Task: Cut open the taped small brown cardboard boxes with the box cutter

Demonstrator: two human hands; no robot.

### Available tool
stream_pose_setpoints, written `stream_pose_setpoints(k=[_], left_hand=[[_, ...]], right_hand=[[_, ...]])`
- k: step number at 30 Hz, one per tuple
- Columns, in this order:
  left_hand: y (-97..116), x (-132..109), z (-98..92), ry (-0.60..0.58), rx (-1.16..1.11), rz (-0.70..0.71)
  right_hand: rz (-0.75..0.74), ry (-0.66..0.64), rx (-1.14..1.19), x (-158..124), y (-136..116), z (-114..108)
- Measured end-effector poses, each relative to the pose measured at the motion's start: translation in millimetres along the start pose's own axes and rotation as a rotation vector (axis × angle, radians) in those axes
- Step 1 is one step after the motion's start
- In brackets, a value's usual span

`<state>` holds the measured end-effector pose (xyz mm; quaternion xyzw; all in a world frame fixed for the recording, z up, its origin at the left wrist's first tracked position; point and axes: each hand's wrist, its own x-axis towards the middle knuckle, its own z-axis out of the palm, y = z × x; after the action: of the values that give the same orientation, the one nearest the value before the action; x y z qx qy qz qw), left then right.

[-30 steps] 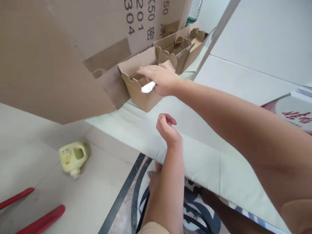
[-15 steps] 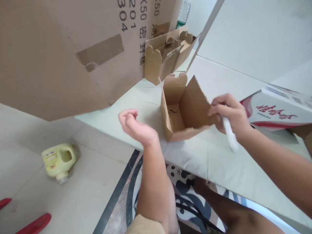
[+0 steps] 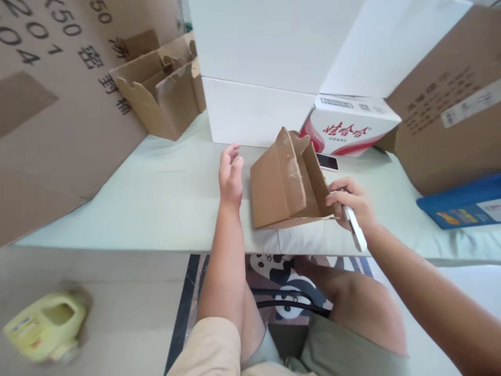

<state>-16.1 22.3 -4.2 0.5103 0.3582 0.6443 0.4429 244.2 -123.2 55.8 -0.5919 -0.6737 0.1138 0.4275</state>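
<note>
On the pale green cover, near its front edge: one small cardboard box, open at the top, with its mouth turned toward the right hand. Between the fingers of this hand, the edge of the box; in the same grip, a slim white tool. At the other side of the box, near but apart, the left hand, loosely open with bent fingers. Behind, partly hidden, a phone; close to this, a white carton with red print.
</note>
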Motion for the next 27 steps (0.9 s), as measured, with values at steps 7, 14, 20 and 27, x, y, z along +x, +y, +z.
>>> stream_pose_setpoints(k=[7, 14, 20, 27], left_hand=[[-3.0, -2.5, 2.1, -0.029, -0.061, -0.043], [2.8, -15.5, 21.3, -0.202, -0.120, 0.043], [-1.4, -14.2, 27.2, -0.108, 0.104, 0.103], [7.8, -18.8, 33.3, -0.143, -0.024, 0.079]], right_hand=[[-0.231, 0.138, 0.060, -21.3, -1.3, -4.1], [-0.111, 0.213, -0.035, -6.5, 30.8, -21.8], [0.060, 0.508, -0.114, -46.0, 25.0, -24.7], [0.257, 0.363, -0.045, -70.7, 16.9, 4.1]])
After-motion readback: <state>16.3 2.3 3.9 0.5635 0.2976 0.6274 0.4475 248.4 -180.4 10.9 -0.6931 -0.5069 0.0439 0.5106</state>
